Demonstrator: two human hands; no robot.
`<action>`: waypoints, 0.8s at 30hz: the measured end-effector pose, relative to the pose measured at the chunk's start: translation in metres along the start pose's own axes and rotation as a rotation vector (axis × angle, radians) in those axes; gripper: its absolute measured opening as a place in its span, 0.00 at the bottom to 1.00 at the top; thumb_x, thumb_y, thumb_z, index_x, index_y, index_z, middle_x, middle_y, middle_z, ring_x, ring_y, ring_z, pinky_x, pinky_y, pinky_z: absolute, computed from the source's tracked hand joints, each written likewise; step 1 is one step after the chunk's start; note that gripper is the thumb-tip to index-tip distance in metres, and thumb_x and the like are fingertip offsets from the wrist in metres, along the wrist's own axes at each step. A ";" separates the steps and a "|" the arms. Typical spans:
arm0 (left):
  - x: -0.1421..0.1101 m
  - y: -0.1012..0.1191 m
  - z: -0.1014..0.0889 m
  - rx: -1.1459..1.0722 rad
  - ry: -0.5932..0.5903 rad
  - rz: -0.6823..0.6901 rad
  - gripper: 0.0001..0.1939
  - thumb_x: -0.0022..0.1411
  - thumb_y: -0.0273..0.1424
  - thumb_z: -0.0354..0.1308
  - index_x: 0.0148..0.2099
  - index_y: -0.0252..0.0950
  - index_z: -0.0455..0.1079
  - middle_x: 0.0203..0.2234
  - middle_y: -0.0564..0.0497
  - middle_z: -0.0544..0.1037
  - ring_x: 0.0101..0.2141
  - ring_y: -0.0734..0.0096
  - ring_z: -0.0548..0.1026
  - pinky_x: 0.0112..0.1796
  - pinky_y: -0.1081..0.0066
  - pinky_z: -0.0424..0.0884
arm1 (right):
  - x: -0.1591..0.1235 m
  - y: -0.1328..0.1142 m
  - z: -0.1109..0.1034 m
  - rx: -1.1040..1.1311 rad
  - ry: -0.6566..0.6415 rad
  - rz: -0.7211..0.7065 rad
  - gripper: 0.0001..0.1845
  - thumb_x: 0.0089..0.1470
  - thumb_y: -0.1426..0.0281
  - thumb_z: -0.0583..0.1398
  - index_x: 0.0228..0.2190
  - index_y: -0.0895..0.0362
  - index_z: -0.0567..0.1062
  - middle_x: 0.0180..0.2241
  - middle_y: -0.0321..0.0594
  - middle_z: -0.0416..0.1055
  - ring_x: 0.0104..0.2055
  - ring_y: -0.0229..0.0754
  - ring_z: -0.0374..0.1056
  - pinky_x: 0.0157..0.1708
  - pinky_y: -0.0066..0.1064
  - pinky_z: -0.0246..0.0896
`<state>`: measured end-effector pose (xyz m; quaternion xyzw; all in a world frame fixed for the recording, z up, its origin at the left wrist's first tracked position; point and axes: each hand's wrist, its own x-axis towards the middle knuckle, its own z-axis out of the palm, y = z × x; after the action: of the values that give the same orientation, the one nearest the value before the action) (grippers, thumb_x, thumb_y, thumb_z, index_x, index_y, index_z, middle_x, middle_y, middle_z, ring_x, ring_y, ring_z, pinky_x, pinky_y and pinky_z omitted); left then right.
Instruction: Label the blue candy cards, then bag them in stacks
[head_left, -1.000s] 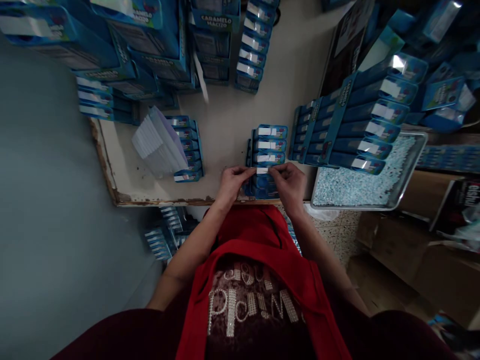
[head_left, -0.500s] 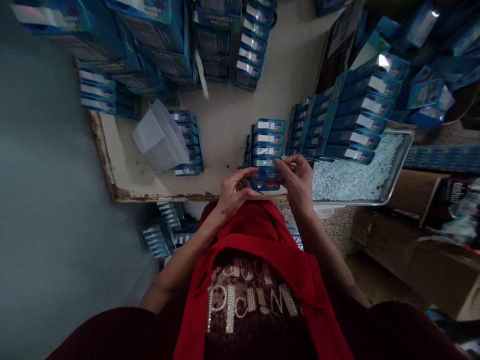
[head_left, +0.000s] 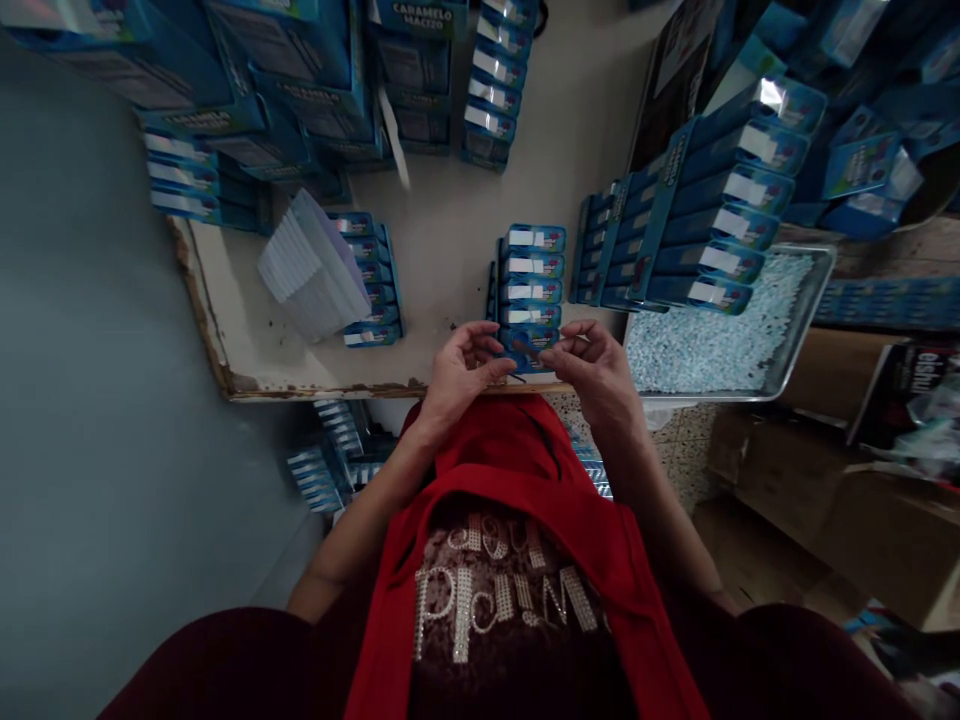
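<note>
A short row of small blue candy boxes [head_left: 532,265] stands at the table's front edge, in front of me. Pale strips show on the ends of the farther boxes; on the nearest ones none can be made out. My left hand [head_left: 466,368] is at the row's left side, fingers loosely curled, thumb apart from them and reaching to the nearest box. On the other side my right hand [head_left: 596,372] has thumb and forefinger pinched at the near boxes' right end. Anything in that pinch is too small to name.
A stack of white label sheets [head_left: 315,265] leans on another box row [head_left: 375,285] at left. Taller blue packs [head_left: 285,50] stand behind. At right are a bigger row of boxes [head_left: 735,215] and a metal tray [head_left: 806,310] of pale blue pieces. Cardboard boxes [head_left: 795,480] sit lower right.
My right hand has come down toward me, from the fourth box to the nearer ones. My left hand has shifted slightly, its thumb now farther over the nearest box. A pale strip shows on the fourth box.
</note>
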<state>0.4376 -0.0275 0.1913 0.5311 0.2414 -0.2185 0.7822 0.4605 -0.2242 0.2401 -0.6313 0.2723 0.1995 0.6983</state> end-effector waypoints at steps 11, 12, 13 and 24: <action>0.003 0.001 0.003 0.071 0.023 -0.147 0.22 0.47 0.46 0.81 0.32 0.34 0.80 0.21 0.52 0.79 0.22 0.74 0.74 0.27 0.73 0.71 | -0.002 0.008 -0.006 -0.028 0.032 -0.044 0.27 0.41 0.64 0.80 0.38 0.51 0.73 0.31 0.30 0.81 0.33 0.40 0.79 0.39 0.34 0.77; 0.001 0.003 0.003 0.098 0.031 -0.139 0.22 0.48 0.47 0.81 0.32 0.35 0.81 0.22 0.51 0.79 0.23 0.74 0.74 0.27 0.73 0.71 | -0.001 0.013 -0.007 -0.061 0.082 -0.071 0.26 0.43 0.65 0.79 0.38 0.50 0.73 0.31 0.31 0.81 0.33 0.41 0.80 0.39 0.35 0.77; 0.000 0.004 0.003 0.129 0.043 -0.124 0.21 0.49 0.47 0.80 0.32 0.35 0.81 0.22 0.51 0.80 0.23 0.74 0.74 0.28 0.73 0.71 | 0.000 0.019 -0.007 -0.097 0.135 -0.105 0.24 0.44 0.65 0.78 0.37 0.50 0.72 0.30 0.30 0.80 0.33 0.41 0.80 0.40 0.36 0.77; 0.024 -0.007 -0.002 0.204 0.145 -0.075 0.19 0.50 0.46 0.80 0.30 0.37 0.80 0.21 0.52 0.78 0.23 0.73 0.74 0.27 0.71 0.71 | 0.028 0.051 0.012 -0.357 0.328 -0.336 0.19 0.52 0.64 0.72 0.35 0.49 0.67 0.29 0.28 0.74 0.32 0.39 0.76 0.34 0.32 0.71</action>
<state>0.4521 -0.0296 0.1712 0.6131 0.2936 -0.2321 0.6957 0.4518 -0.2075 0.1838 -0.8043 0.2338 0.0214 0.5459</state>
